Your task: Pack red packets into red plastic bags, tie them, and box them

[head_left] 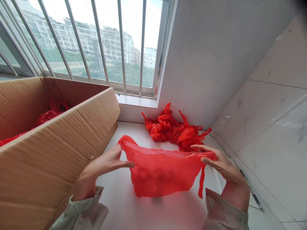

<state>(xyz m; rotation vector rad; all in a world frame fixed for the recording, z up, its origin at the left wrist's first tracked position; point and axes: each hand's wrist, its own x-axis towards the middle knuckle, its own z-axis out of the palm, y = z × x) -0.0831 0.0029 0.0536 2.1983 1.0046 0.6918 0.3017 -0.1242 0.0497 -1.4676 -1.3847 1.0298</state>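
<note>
Holding red bag [165,174], hands [107,162] [222,163] apart; carton edge [76,111] left, room on tabletop [120,207].

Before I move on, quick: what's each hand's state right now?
Left hand: thumb spread, at the red bag's left end; fingertips hidden, grip can't be told.
Right hand: closed, holding the bag's right end by its rim.

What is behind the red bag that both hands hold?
Behind the red bag, crumpled red plastic bags lie on the white surface, near the wall. The held bag covers part of that surface, so anything directly behind it cannot be seen.
</note>
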